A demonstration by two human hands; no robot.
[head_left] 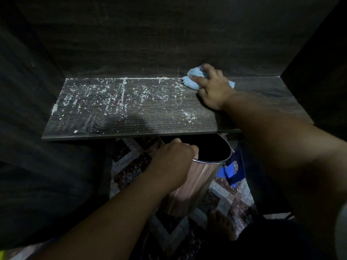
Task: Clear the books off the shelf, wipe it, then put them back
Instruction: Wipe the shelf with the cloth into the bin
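— Where do we stand?

— Our right hand [214, 91] holds the bunched cloth [193, 79], thumb and fingers curled over it, pressed onto the shelf [131, 122] at the back, upper right of the frame. Our left hand [174, 158] grips the rim of the bin [199, 181], just under the shelf's front edge at centre. No books are in view.

— So how do we sweep well?

— We'd judge it best to drag the cloth along the back seam first, then pull forward in overlapping strokes, herding the grit [122, 94] over the edge into the bin. The bin likely needs to slide left with each stroke.

— And the surface?

— Dark grained board, white crumbs thick across the left and middle, with a line of them packed along the seam; right of the cloth it looks bare.

— The room?

— Dim. Patterned floor [131, 162] below, something blue [234, 169] beside the bin.
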